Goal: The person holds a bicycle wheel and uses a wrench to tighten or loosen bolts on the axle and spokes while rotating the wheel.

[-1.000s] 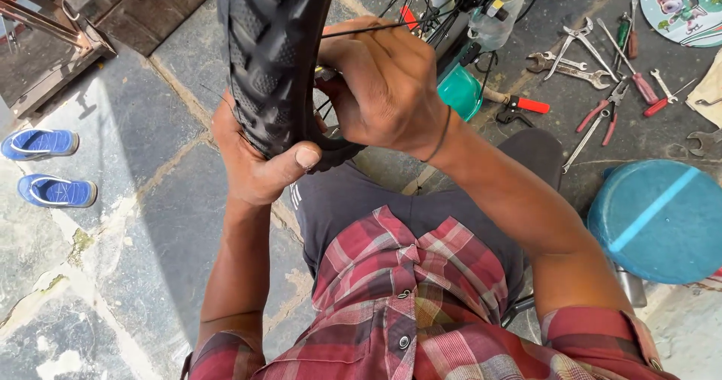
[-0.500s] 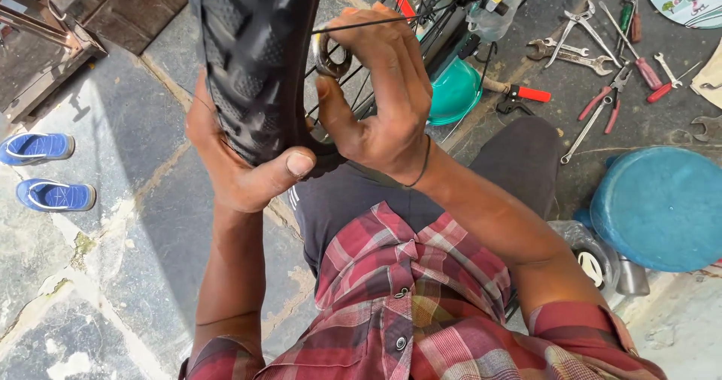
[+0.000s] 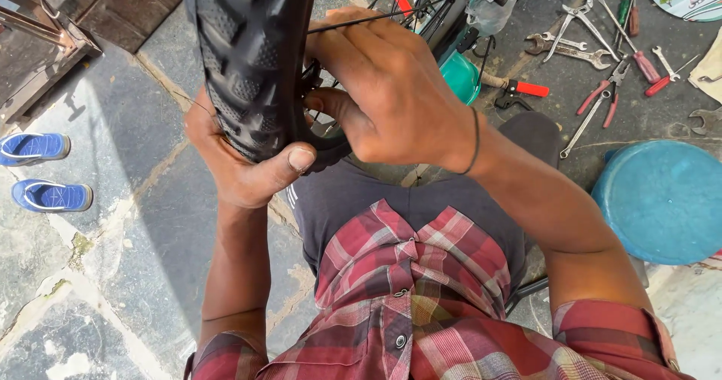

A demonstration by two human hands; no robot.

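Up close, the left hand (image 3: 241, 165) is wrapped around the knobby black bicycle tyre (image 3: 252, 56) from below and behind, its thumb pressed flat across the tread near the tyre's lower edge, so the hand is clamped on the rubber. The right hand (image 3: 391, 86) comes in from the other side, fingers curled tightly together against the tyre's sidewall where it meets the rim; the thumb points toward the left hand's thumb and the two nearly touch. What lies under those fingertips is hidden by the hand itself. A thin black band sits on the right wrist. The tyre stands upright just in front of the person's chest, above the lap, with spokes (image 3: 406, 4) fanning out behind the right hand.

Below is a floor of grey stone slabs (image 3: 113, 259) with pale joints. A pair of blue sandals (image 3: 41, 173) lies well to the left. To the right, on darker ground, are scattered spanners (image 3: 560, 45), red-handled pliers (image 3: 602, 94) and a screwdriver, and a round blue stool (image 3: 662, 199) stands beside the right arm. A teal tub (image 3: 460, 75) sits behind the wheel.
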